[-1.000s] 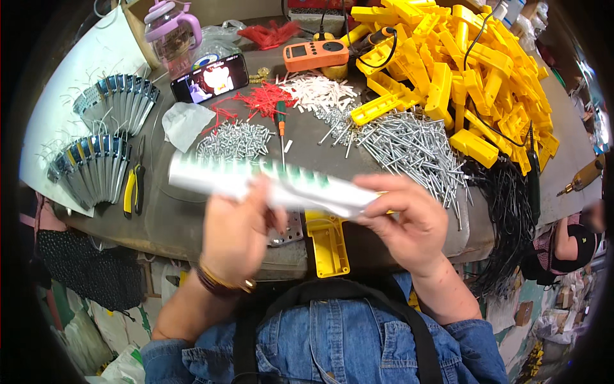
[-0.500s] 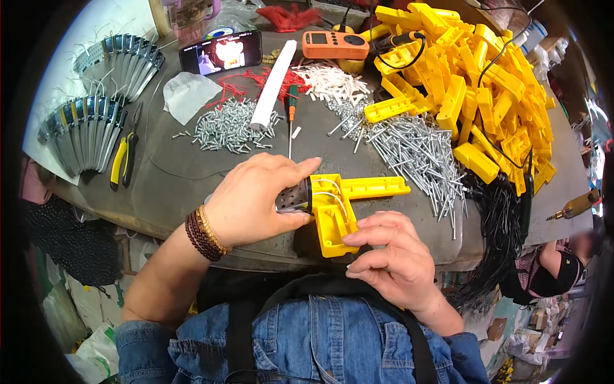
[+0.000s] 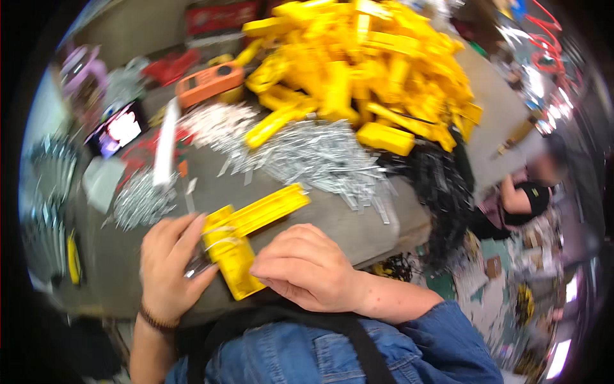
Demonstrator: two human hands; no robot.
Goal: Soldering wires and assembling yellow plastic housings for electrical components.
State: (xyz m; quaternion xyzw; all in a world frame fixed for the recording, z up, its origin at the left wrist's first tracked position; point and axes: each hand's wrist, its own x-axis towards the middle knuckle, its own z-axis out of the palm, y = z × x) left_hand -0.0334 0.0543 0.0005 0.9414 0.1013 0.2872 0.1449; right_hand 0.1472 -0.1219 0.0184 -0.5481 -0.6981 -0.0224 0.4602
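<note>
A yellow plastic housing half point(image 3: 233, 259) lies open side up between my hands, with a long yellow arm point(image 3: 272, 208) reaching away to the right. White wires point(image 3: 222, 238) run across inside its upper part. My left hand point(image 3: 167, 262) is closed round a metal part at the housing's left end, mostly hidden by the fingers. Beside the housing's lower right edge is my right hand point(image 3: 307, 265), fingers bent and drawn together. Whether its fingertips hold something is hidden, and the picture is smeared by motion.
Yellow housings point(image 3: 377, 57) are heaped at the back. Long screws point(image 3: 320, 160), short screws point(image 3: 144, 201) and white pieces point(image 3: 220, 121) lie in piles. An orange meter point(image 3: 210, 83), a phone point(image 3: 118, 128) and black cables point(image 3: 438, 192) are around them. Another person point(image 3: 518, 192) is at far right.
The view has swung to the right, so the tabletop things sit further left. My right fingers, looser before, are now drawn together by the housing's edge. My left hand keeps its hold.
</note>
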